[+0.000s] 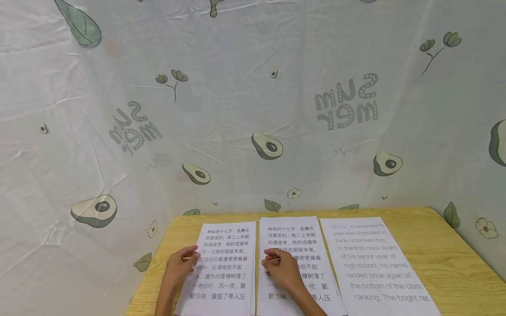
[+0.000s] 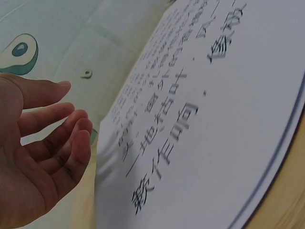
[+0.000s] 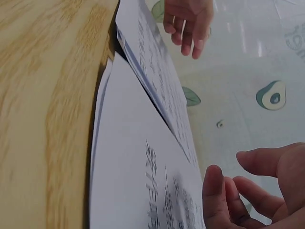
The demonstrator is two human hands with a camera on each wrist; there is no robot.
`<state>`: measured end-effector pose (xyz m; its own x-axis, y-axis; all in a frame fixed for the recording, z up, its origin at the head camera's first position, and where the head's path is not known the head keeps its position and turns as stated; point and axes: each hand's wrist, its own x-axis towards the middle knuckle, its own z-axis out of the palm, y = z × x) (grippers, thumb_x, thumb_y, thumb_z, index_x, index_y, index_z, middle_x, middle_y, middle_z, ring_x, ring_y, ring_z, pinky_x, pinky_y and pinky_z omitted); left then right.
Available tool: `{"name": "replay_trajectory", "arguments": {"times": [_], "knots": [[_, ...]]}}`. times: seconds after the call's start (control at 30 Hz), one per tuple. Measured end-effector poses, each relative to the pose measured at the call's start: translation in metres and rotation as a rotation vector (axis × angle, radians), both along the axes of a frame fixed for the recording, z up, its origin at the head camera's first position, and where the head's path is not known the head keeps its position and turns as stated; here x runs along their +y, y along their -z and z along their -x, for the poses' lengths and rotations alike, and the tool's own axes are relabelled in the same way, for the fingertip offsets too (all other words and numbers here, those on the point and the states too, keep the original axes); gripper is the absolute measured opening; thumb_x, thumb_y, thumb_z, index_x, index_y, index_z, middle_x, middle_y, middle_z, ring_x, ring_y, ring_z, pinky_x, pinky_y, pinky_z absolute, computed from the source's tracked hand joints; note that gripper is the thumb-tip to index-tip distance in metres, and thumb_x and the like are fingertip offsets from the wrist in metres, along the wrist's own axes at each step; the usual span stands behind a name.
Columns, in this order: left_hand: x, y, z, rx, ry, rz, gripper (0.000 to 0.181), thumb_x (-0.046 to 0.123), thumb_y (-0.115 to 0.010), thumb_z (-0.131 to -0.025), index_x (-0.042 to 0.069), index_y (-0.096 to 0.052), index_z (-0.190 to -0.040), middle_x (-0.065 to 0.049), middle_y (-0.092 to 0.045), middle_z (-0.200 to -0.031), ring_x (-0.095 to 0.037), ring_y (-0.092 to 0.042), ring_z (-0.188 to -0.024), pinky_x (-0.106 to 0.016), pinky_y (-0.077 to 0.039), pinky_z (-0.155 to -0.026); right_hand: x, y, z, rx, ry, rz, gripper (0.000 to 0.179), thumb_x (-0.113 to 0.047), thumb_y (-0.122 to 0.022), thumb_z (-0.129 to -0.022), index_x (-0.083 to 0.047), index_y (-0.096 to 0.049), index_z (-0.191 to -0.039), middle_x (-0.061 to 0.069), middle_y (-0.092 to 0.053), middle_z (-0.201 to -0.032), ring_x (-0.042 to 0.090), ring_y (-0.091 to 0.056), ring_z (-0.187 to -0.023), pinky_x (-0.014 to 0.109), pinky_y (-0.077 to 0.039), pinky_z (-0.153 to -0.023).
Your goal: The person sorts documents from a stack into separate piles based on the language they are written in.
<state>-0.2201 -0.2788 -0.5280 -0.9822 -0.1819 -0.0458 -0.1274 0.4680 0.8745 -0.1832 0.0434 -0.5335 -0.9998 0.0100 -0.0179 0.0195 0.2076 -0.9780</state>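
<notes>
My left hand [image 1: 178, 267] is held over the left edge of a stack of printed paper [image 1: 227, 281] with Chinese text. In the left wrist view, its loosely bent fingers [image 2: 62, 162] stand apart from the thumb, with nothing between them. Over the middle stack of paper [image 1: 294, 235], printed with the same kind of text, hovers my right hand [image 1: 285, 271]. The right wrist view shows its thumb [image 3: 262, 161] separated from the relaxed fingers, and nothing in its grasp. Part of the middle stack's text is hidden behind the right hand.
To the right lies another sheet [image 1: 375, 263] with English text. All the paper rests side by side on a wood-grain table [image 1: 446, 254]. Behind and beside the table hangs a pale curtain [image 1: 233, 175] printed with avocados and leaves.
</notes>
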Motion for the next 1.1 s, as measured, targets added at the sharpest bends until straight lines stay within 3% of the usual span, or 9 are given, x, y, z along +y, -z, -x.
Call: {"name": "replay_trajectory", "arguments": {"times": [0.47, 0.77, 1.1], "knots": [[0.085, 0.0, 0.002, 0.05, 0.126, -0.035, 0.039, 0.018, -0.074, -0.101, 0.001, -0.071, -0.136, -0.012, -0.073, -0.112, -0.018, -0.069, -0.086, -0.025, -0.06, -0.067, 0.067, -0.005, -0.003, -0.048, 0.138, -0.093, 0.033, -0.013, -0.076, -0.096, 0.001, -0.074, -0.126, 0.008, -0.073, -0.102, 0.017, -0.071, -0.082, 0.024, -0.061, -0.066], [0.123, 0.009, 0.003, 0.036, 0.163, -0.11, 0.038, 0.021, -0.075, -0.1, 0.005, -0.073, -0.135, -0.01, -0.071, -0.107, -0.02, -0.07, -0.082, -0.027, -0.061, -0.067, 0.107, -0.007, -0.007, -0.094, 0.195, -0.128, 0.038, -0.016, -0.072, -0.1, 0.002, -0.071, -0.134, 0.013, -0.072, -0.113, 0.019, -0.074, -0.091, 0.027, -0.064, -0.073], [0.158, 0.016, 0.002, 0.048, 0.193, -0.198, 0.037, 0.015, -0.075, -0.099, 0.0, -0.073, -0.132, -0.01, -0.074, -0.106, -0.015, -0.068, -0.081, -0.027, -0.062, -0.067, 0.139, -0.006, -0.012, -0.135, 0.231, -0.172, 0.042, -0.015, -0.07, -0.101, 0.003, -0.067, -0.139, 0.015, -0.072, -0.116, 0.016, -0.073, -0.091, 0.023, -0.062, -0.072]]}}
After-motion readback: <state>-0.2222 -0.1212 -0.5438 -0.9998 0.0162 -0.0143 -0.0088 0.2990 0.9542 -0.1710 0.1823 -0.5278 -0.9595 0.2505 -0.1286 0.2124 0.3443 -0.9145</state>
